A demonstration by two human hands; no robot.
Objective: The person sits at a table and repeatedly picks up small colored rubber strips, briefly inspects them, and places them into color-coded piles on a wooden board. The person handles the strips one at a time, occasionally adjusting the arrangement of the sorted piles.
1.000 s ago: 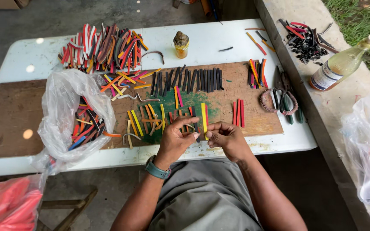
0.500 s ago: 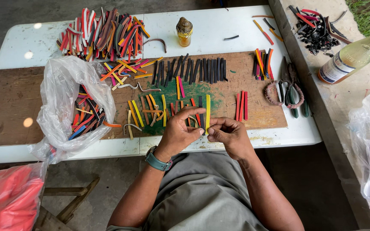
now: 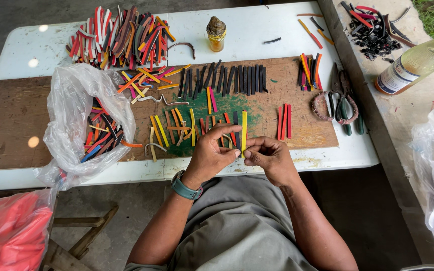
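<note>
Two hands at the front edge of the white table (image 3: 277, 25), over the brown board (image 3: 16, 120) lying along its length. Far left, below the table's front left corner: a red plastic bag (image 3: 11, 231). On the board's left part: a clear plastic bag (image 3: 76, 115), mouth open, with coloured strips inside. Behind it, at the table's back left: a heap of mixed strips (image 3: 119, 35). Mid-board: a row of black strips (image 3: 227, 79), with a small amber bottle (image 3: 216, 34) behind it near the back edge. Left hand (image 3: 209, 158), watch on wrist, fingers curled and pinching the lower end of a yellow strip (image 3: 244, 128); the strip stands up from the fingers over the green patch of the board. Right hand (image 3: 269, 158) just beside, thumb and fingertips pressed on the same lower end. Further right: three red strips (image 3: 284, 121), then pliers and scissors (image 3: 345, 103) at the board's right end. On the concrete ledge (image 3: 408, 120) beyond: a tilted pale bottle (image 3: 415, 62).
</note>
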